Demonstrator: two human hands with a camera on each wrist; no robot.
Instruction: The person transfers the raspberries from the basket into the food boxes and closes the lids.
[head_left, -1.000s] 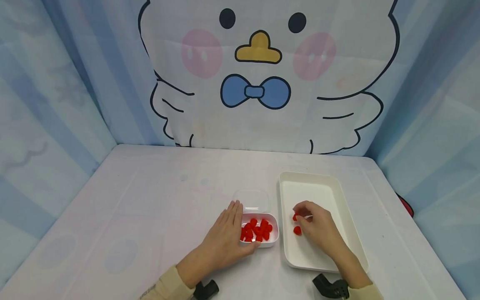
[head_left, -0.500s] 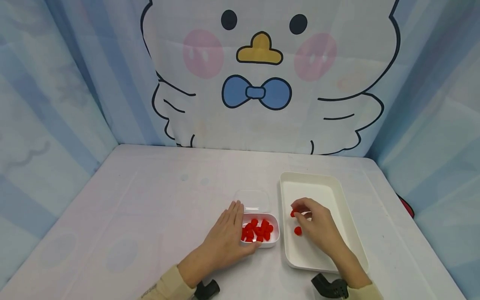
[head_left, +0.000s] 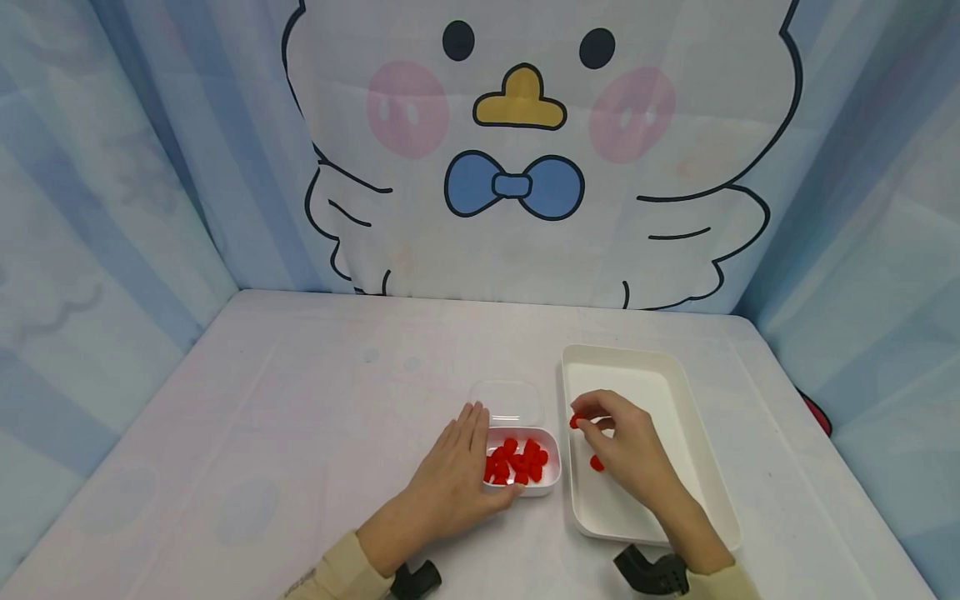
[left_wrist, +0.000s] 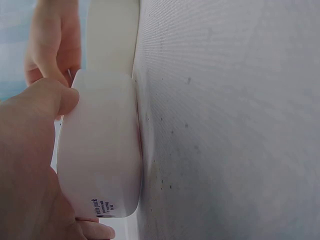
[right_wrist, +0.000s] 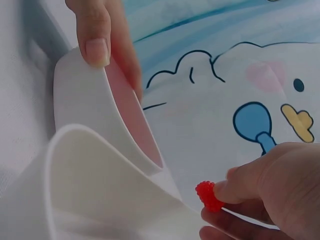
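My left hand (head_left: 450, 475) holds a small white plastic container (head_left: 553, 483) at its left end, thumb over the near rim and fingers stretched along the far side. Inside lie several red raspberries (head_left: 517, 461); the hand hides the container's left part. In the right wrist view the container (right_wrist: 80, 100) shows a pinkish inner wall. My right hand (head_left: 633, 446) pinches one raspberry (right_wrist: 209, 196) between thumb and fingertips, above the left rim of a white tray (head_left: 622, 521). Another raspberry (head_left: 597, 463) lies in the tray, partly behind the right hand.
A clear lid (head_left: 506, 402) lies just behind the container. The tray stands close to the container's right side. A cartoon-printed curtain (head_left: 517, 250) closes off the back of the white table (head_left: 315, 400), with blue curtains at both sides.
My right hand has lifted the pinched raspberry from the tray and moved it left and slightly away, to the tray's left rim. The left hand stays on the container.
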